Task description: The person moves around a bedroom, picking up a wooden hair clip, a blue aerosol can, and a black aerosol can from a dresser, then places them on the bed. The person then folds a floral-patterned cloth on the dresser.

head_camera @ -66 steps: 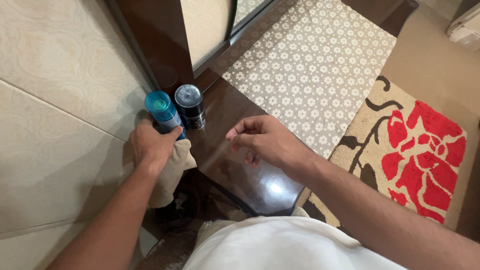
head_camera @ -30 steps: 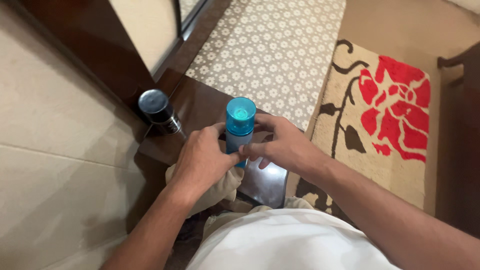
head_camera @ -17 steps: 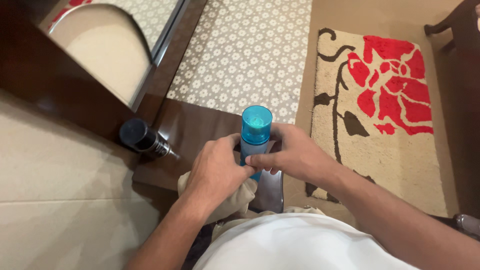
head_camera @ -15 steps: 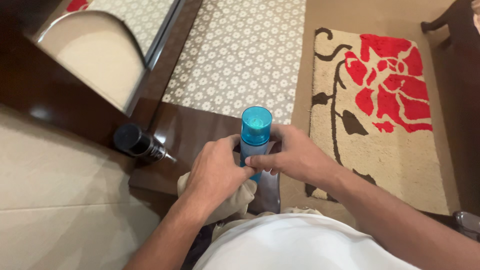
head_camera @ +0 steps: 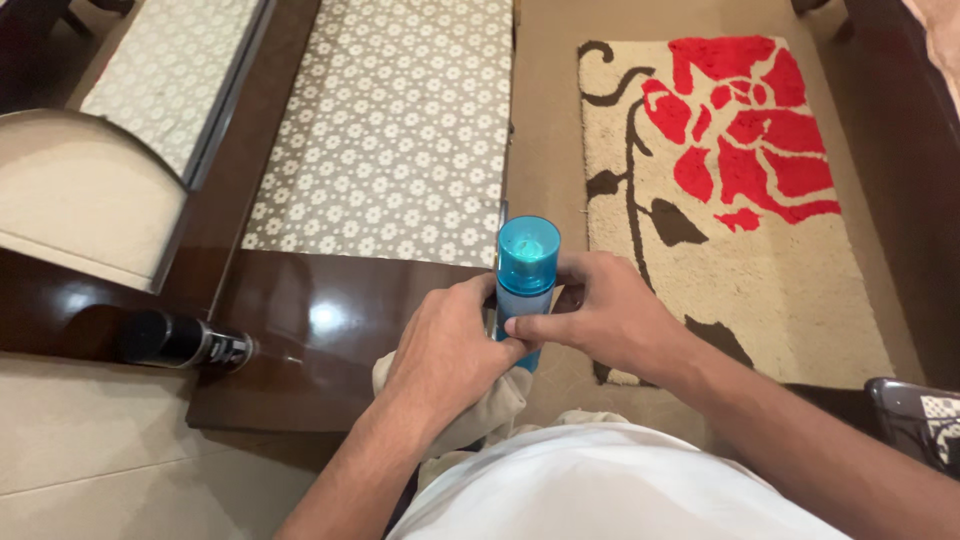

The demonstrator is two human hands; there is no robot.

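Blue spray bottle (head_camera: pixel 525 270) held upright between both hands, above near edge of dark glossy counter (head_camera: pixel 330 330). Translucent blue cap on, paler blue body below, lower part hidden by fingers. Left hand (head_camera: pixel 450 350) clamped on bottle with beige cloth (head_camera: pixel 495 400) bunched beneath; right hand (head_camera: pixel 600 315) closed on bottle from other side. Step judged: bottle being wiped with cloth. Next move calls for firm grip while cloth is rubbed around body. Black can (head_camera: pixel 185 340) well apart at counter's left; floral rug (head_camera: pixel 740 180) on floor.

A blue capped spray can (head_camera: pixel 526 270) stands upright; a black can (head_camera: pixel 185 341) sits far left.
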